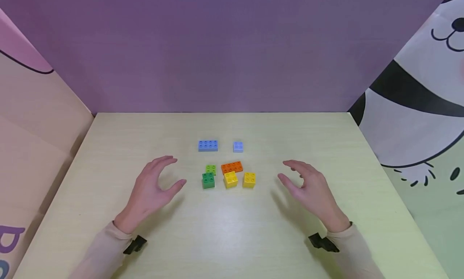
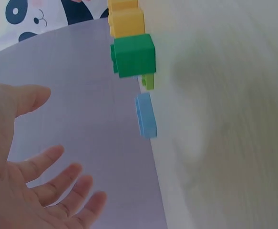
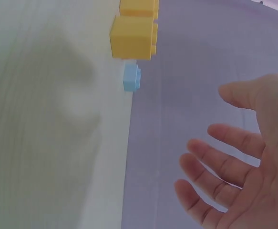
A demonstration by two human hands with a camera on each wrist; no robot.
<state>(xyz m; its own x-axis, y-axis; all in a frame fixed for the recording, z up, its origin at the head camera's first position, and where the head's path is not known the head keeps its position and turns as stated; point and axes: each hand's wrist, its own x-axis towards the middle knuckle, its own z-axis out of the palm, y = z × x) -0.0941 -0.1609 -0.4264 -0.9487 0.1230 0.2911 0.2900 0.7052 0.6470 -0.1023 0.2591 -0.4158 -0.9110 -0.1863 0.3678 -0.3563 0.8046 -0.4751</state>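
Observation:
My left hand [image 1: 152, 190] hovers over the table left of the bricks, fingers relaxed and thumb apart, holding nothing. On the other side my right hand [image 1: 313, 190] is likewise spread and holds nothing. Nearest the left hand stands a dark green brick [image 1: 208, 180], with a flatter lime green brick [image 1: 211, 169] just behind it. Two yellow bricks, one slightly turned [image 1: 230, 180] and one straight [image 1: 249, 180], are nearest the right hand. An orange brick [image 1: 232, 167] lies behind them, angled. Farther back are a long blue brick [image 1: 208, 146] and a small blue brick [image 1: 237, 147].
The pale wooden table [image 1: 232, 246] ends at a purple wall [image 1: 224, 53]. Printed panels flank it, the right one [image 1: 417, 122] with a panda drawing. Each sleeve cuff has a black strap piece, seen on the left [image 1: 135, 244] and right [image 1: 324, 242].

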